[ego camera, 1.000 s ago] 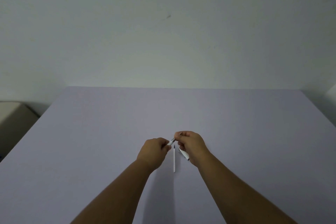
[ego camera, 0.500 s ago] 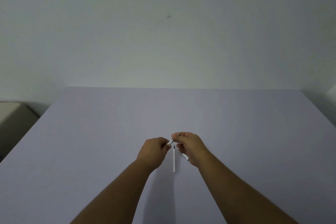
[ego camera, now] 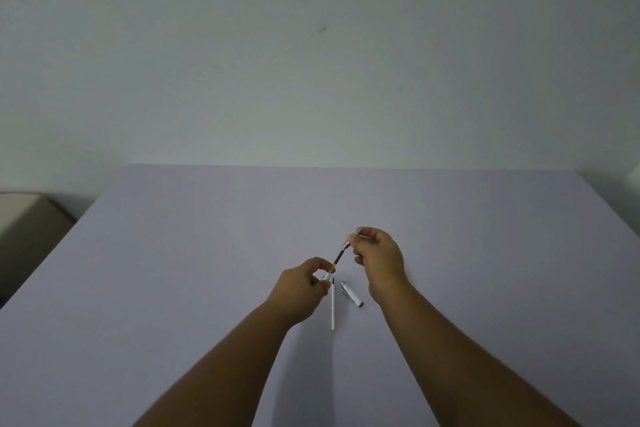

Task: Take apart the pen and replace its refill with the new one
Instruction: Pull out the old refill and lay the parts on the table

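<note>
My left hand (ego camera: 300, 288) is closed around the white pen barrel (ego camera: 325, 277), of which only the open end shows past my fingers. A dark refill (ego camera: 338, 256) with a yellow collar sticks out of that end, slanting up to the right. My right hand (ego camera: 377, 255) pinches the silver tip section (ego camera: 347, 244) at the refill's far end. A thin white new refill (ego camera: 333, 305) lies on the table between my wrists. The white pen cap (ego camera: 351, 294) lies just right of it.
The lavender table (ego camera: 173, 253) runs to a far edge against a plain wall. A beige box (ego camera: 24, 218) stands off the table's left side.
My hands have moved apart. The right hand has gone up and right with the tip section, baring the dark refill out of the barrel. The pen cap now shows on the table.
</note>
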